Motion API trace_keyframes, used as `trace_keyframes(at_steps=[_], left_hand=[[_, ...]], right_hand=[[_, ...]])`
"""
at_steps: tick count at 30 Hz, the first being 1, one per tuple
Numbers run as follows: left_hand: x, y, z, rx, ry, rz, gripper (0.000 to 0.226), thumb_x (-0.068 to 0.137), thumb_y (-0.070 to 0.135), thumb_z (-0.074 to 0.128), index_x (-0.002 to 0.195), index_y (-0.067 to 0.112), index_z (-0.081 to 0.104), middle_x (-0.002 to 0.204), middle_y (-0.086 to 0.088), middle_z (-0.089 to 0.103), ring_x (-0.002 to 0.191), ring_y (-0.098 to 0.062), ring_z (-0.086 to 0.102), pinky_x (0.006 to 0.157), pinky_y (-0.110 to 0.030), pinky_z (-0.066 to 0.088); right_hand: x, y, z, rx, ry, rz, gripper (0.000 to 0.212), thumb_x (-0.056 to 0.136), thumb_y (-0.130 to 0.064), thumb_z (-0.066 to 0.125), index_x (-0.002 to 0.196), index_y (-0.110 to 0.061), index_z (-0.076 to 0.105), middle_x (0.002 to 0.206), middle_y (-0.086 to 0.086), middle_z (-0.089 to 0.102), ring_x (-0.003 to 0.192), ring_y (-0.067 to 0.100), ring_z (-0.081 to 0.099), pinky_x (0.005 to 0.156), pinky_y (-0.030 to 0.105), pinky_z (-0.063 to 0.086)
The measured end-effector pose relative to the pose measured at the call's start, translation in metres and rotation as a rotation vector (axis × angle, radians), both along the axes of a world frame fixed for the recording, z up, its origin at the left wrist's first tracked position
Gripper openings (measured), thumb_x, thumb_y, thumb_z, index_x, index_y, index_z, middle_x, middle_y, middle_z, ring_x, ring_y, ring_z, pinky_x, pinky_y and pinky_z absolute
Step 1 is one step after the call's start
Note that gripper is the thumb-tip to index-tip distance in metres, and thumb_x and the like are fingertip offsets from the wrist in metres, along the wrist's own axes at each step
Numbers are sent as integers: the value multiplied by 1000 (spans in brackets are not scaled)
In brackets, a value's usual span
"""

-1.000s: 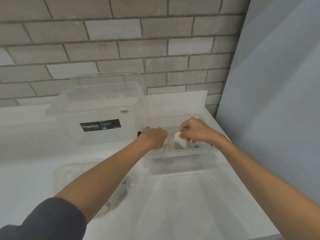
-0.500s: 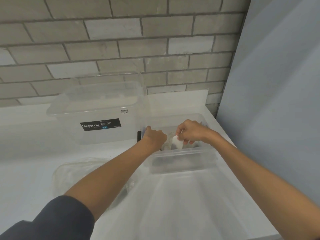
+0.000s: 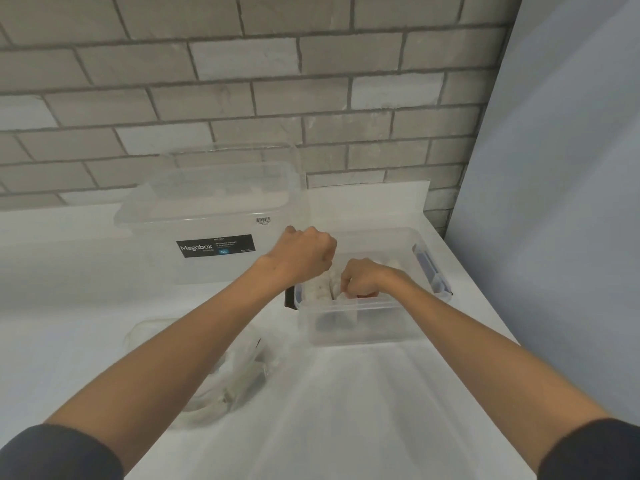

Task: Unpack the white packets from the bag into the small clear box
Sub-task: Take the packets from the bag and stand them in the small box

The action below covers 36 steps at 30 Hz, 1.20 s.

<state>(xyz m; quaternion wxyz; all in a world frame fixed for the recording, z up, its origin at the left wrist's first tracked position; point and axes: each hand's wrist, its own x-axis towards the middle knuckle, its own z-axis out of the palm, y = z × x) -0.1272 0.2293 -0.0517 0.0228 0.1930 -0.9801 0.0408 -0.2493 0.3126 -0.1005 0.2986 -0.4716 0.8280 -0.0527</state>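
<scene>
The small clear box (image 3: 363, 329) stands on the white table by the right wall. My left hand (image 3: 304, 254) hovers over the box's left rim as a fist and grips the top of a whitish translucent bag (image 3: 320, 287), which hangs down into the box. My right hand (image 3: 363, 277) is lower, inside the box right beside the bag. Its fingers are curled downward and pinch a white packet (image 3: 341, 294) that they mostly hide. Another white packet (image 3: 394, 263) lies deeper in the box, and something red (image 3: 367, 295) shows under my right hand.
A large clear Megabox bin (image 3: 214, 220) stands at the back left against the brick wall. Crumpled clear plastic (image 3: 214, 375) lies on the table under my left forearm. A grey-blue wall (image 3: 554, 202) closes the right side, and the table edge runs along it.
My left hand has risen from inside the box to above its left rim. My right hand has gone down into the box with the white packet.
</scene>
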Motion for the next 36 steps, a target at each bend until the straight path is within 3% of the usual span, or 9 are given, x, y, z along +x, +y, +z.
trace_keyframes(at_steps=[3, 8, 12, 15, 18, 24, 30, 33, 36], left_hand=[[8, 0, 1, 39, 18, 9, 20, 94, 20, 47, 102, 20, 65, 103, 0, 68, 97, -22, 61, 92, -37, 41], [15, 2, 2, 104, 25, 21, 20, 92, 19, 48, 101, 20, 66, 102, 0, 68, 96, -23, 60, 90, -38, 44], [22, 3, 4, 153, 77, 11, 19, 91, 18, 49, 100, 19, 66, 100, 3, 68, 93, -21, 61, 86, -36, 45], [31, 1, 8, 235, 151, 1, 17, 92, 19, 52, 102, 21, 66, 99, 8, 68, 90, -15, 62, 80, -30, 45], [46, -3, 14, 316, 247, 12, 17, 91, 20, 55, 104, 24, 66, 98, 10, 68, 91, -14, 64, 79, -35, 51], [97, -26, 15, 447, 368, 68, 13, 89, 27, 59, 99, 34, 64, 94, 18, 67, 88, -6, 64, 83, -38, 53], [166, -50, 10, 480, 290, 179, 8, 88, 31, 62, 94, 33, 67, 88, 23, 65, 84, -3, 65, 84, -37, 52], [192, -58, 5, 524, 190, 211, 10, 86, 25, 62, 81, 31, 68, 81, 14, 68, 75, 0, 62, 75, -28, 50], [210, -61, -9, 615, 20, 223, 14, 82, 20, 60, 75, 28, 69, 77, 5, 71, 68, -7, 67, 71, -29, 55]], right_hand=[[1, -1, -2, -6, 42, 4, 27, 85, -4, 55, 109, -6, 68, 106, 12, 64, 83, 25, 58, 73, 33, 52], [1, 2, 3, -44, 52, -13, 25, 83, -2, 54, 101, -7, 71, 78, 3, 58, 73, 23, 57, 67, 30, 51], [2, 6, 15, -102, 43, -20, 28, 85, 2, 46, 102, -5, 67, 71, 5, 59, 64, 20, 59, 64, 29, 52], [3, 8, 30, -199, 56, -8, 25, 88, -3, 47, 101, -8, 68, 77, 5, 61, 62, 17, 60, 59, 23, 49], [10, 11, 47, -379, 84, -22, 22, 90, -6, 50, 97, -10, 71, 96, 9, 66, 73, 18, 63, 58, 14, 44], [58, 18, 81, -631, 60, 13, 19, 91, -7, 53, 92, -17, 69, 88, 1, 66, 74, 12, 66, 51, 2, 39], [125, -3, 90, -617, -32, 117, 18, 90, -9, 55, 93, -18, 70, 75, -4, 64, 76, 12, 66, 56, 3, 43], [155, -22, 75, -553, -39, 178, 15, 89, -13, 57, 89, -21, 69, 75, -5, 65, 77, 13, 68, 68, 20, 54], [178, -39, 53, -436, -81, 232, 16, 91, -13, 54, 94, -16, 70, 81, 3, 69, 76, 16, 70, 55, 16, 46]])
